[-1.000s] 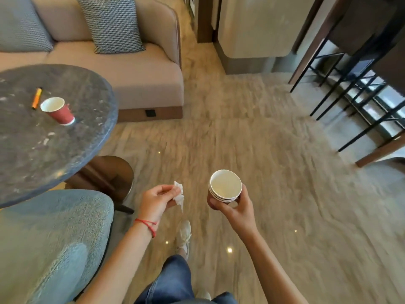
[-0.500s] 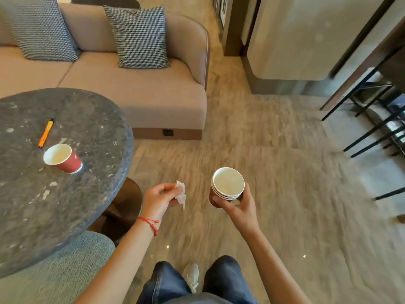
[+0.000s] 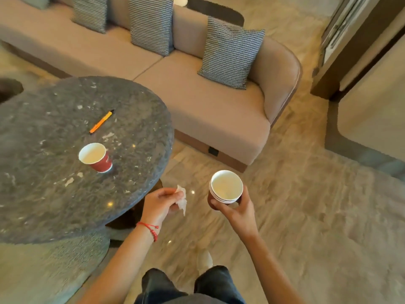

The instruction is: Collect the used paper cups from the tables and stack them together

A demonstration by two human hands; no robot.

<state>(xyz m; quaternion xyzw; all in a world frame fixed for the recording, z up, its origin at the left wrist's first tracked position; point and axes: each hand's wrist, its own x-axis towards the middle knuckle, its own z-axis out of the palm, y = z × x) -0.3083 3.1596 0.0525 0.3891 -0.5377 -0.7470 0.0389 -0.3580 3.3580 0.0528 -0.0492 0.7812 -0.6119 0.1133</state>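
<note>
At the far left, a round dark stone table (image 3: 54, 205) is seen, with a grey-green upholstered seat (image 3: 50, 266) tucked just below its near edge. On the tabletop a single red paper cup (image 3: 96, 157) is stood upright, its white inside showing. An orange pen (image 3: 101, 121) is laid flat a little beyond the cup, apart from it.

Just off the table's near right edge, the left hand (image 3: 161, 205) is held over the floor. Its fingers are curled and a crumpled white tissue (image 3: 182, 200) is pinched between thumb and fingertips. A red string bracelet (image 3: 150, 229) is worn on that wrist.

To the right of it, the right hand (image 3: 237, 212) is raised at about the same height. A stack of nested paper cups (image 3: 225, 187) is gripped from below and the side, with the fingers wrapped round the red wall and several white rims showing one inside another. The stack is held upright in the air, well apart from the cup on the table.

Behind, a beige sofa (image 3: 219, 110) is set along the far side, with a checked cushion (image 3: 230, 52) leaned against its right end. Dark trousers and a pale shoe (image 3: 205, 260) are seen at the bottom edge, over a marbled floor (image 3: 317, 216).
</note>
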